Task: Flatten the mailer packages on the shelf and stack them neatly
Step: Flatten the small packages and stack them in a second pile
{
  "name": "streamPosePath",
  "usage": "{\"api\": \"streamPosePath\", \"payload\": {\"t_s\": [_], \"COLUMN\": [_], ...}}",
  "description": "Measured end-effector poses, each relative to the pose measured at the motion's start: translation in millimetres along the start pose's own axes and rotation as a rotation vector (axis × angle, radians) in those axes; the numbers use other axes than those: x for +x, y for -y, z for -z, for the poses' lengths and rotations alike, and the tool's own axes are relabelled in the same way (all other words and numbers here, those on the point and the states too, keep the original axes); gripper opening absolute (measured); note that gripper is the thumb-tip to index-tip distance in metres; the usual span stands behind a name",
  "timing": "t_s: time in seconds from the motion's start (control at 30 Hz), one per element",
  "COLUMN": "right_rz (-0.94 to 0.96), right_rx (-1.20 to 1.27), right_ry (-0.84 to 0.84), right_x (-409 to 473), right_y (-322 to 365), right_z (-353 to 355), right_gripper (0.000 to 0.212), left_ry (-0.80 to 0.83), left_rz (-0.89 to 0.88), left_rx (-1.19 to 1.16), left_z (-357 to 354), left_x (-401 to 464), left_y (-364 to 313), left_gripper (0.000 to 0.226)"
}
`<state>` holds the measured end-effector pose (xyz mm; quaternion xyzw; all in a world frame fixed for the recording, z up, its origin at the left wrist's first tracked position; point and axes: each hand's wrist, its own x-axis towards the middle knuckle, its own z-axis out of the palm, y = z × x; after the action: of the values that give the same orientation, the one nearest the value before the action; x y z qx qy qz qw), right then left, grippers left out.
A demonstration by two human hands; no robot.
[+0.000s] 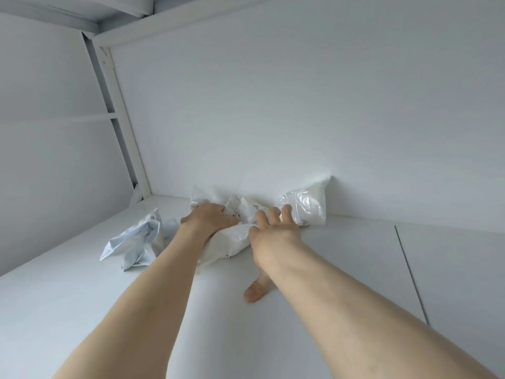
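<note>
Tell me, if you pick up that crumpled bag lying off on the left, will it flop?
Probably yes: the crumpled mailer is thin plastic film, creased and folded over itself. It looks empty, so likely very light. Its shiny surface may slide easily on the smooth shelf.

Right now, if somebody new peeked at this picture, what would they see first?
First the two bare arms reaching in from the bottom, the left hand and right hand both on a puffy white mailer in the middle of the white shelf. Behind them more crinkled mailers lean against the back wall, and one crumpled mailer lies apart on the left.
</note>
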<state>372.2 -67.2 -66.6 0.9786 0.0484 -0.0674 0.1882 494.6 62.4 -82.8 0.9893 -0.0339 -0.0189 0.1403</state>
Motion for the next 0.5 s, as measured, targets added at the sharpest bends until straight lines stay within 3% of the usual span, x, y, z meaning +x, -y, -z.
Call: {"api": "streamPosePath", "payload": {"t_s": [0.13,0.27,0.37,0.5], "right_rz": [0.076,-0.045,-0.249,-0.451], "right_rx": [-0.001,0.166,0.306,0.827], "right_ry": [-0.177,-0.262,-0.13,0.019], "right_x": [-18.8,-51.4,-64.1,-84.9], "right_y": [-19.5,-73.4,-109.1,-131.8], "right_z": [-4.4,-12.9,-21.0,-46.7], "right_gripper": [0.097,0.084,0.083,0.075], "left_ry": [-0.046,-0.064,-0.044,-0.035], "left_rz": [-0.044,-0.129,-0.191,-0.273], "left_rx": [0.059,0.111,0.114,0.133], "left_z": [-9.7,-18.3,-19.6,-27.8], "left_x": [-31.9,-75.4,-110.4,-155.5], "left_y": [-17.7,-39.1,-55.3,-74.0], "left_gripper": [0.053,0.026,0.019,0.019]}}
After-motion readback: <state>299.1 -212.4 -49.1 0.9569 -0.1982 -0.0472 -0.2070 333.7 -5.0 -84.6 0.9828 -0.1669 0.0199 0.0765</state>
